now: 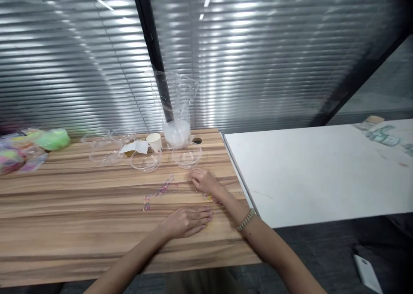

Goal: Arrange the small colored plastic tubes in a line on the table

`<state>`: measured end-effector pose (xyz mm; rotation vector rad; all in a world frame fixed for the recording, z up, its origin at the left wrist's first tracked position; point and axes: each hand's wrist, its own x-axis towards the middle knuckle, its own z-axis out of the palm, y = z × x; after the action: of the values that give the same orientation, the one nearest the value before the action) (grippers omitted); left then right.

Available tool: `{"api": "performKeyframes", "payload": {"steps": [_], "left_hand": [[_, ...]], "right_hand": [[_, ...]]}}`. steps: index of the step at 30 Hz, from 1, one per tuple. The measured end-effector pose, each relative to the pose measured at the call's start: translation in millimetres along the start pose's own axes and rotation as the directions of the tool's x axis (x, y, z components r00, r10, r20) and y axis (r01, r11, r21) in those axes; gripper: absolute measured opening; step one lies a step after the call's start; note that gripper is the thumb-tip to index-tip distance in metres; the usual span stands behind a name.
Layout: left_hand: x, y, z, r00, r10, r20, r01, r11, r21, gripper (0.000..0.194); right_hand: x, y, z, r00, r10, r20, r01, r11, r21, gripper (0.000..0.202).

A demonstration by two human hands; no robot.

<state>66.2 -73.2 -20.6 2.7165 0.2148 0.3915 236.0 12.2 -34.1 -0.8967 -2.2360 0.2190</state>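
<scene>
My left hand lies with its fingers stretched out on the wood-grain table, beside a few small yellow bits. Further back, my right hand is closed, its fingertips bent down close to the tabletop; anything between them is too small to make out. Under my right wrist lies a patch of tiny yellow and purple pieces. A loose line of pink, purple and clear bits runs to the left of both hands. Just behind my right hand stands a clear round bowl.
Another clear bowl, a paper cup, a white paper and a plastic bag with white contents stand at the back. Colourful bags lie at the far left. A white table adjoins on the right.
</scene>
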Motion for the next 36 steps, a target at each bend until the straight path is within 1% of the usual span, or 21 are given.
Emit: {"api": "performKeyframes", "payload": {"steps": [3,6,9,13,16,20,22,24,27,29,31,34,35,36], "left_hand": [[3.6,1.0,0.8,0.999,0.026,0.023,-0.025,0.999,-0.023,0.037],[2.9,3.4,0.2,0.998,-0.016,0.055,0.019,0.998,-0.053,0.035],[-2.8,6.9,-0.3,0.996,-0.062,0.062,0.066,0.996,-0.065,0.034],[-7.9,10.4,-0.6,0.996,-0.050,0.071,0.055,0.996,-0.065,0.035],[-9.5,8.8,1.8,0.995,-0.053,0.087,0.059,0.996,-0.069,0.033],[-13.3,7.1,6.4,0.994,-0.102,0.046,0.105,0.993,-0.060,0.033],[-13.3,8.5,7.4,0.994,-0.105,0.015,0.106,0.994,-0.042,0.033],[-11.3,9.9,7.6,0.997,-0.078,0.000,0.078,0.997,-0.026,0.034],[-8.0,8.8,7.6,1.000,-0.028,0.009,0.028,1.000,0.005,0.033],[-8.3,6.5,7.1,1.000,-0.020,0.008,0.019,0.999,0.048,0.032],[-10.6,6.0,5.9,0.999,-0.037,-0.035,0.040,0.994,0.097,0.033],[-12.6,15.7,5.6,0.987,-0.117,-0.112,0.127,0.988,0.084,0.032],[-11.7,22.3,6.5,0.981,-0.150,-0.124,0.158,0.986,0.054,0.030],[-10.0,30.4,7.6,0.974,-0.182,-0.133,0.186,0.982,0.021,0.027]], "right_hand": [[-1.7,-1.2,1.1,1.000,-0.003,-0.014,0.003,1.000,0.008,0.020],[-5.4,-2.2,2.0,1.000,0.007,-0.018,-0.006,1.000,0.026,0.022],[-8.9,-1.3,2.5,0.999,0.025,-0.025,-0.024,0.999,0.044,0.023],[-10.3,2.3,2.8,0.997,0.051,-0.050,-0.048,0.997,0.059,0.023],[-10.3,3.2,2.9,0.996,0.071,-0.058,-0.067,0.996,0.067,0.024],[-12.1,0.5,2.9,0.995,0.090,-0.042,-0.087,0.993,0.075,0.023],[-12.9,-1.0,3.2,0.994,0.099,-0.042,-0.095,0.992,0.080,0.022],[-12.0,-2.1,3.1,0.993,0.103,-0.050,-0.098,0.991,0.088,0.022],[-7.7,-6.4,-2.0,0.993,0.100,-0.070,-0.092,0.990,0.112,0.023],[-6.1,-15.4,-12.6,0.991,0.100,-0.089,-0.088,0.987,0.135,0.026],[-9.8,-32.6,-30.2,0.990,0.097,-0.107,-0.078,0.982,0.170,0.028],[-27.2,-74.0,-62.8,0.993,0.076,-0.094,-0.052,0.970,0.237,0.030],[-34.6,-90.6,-72.0,0.996,0.060,-0.068,-0.040,0.963,0.268,0.031],[-41.7,-107.8,-78.8,0.999,0.042,-0.010,-0.036,0.940,0.338,0.032]]}}
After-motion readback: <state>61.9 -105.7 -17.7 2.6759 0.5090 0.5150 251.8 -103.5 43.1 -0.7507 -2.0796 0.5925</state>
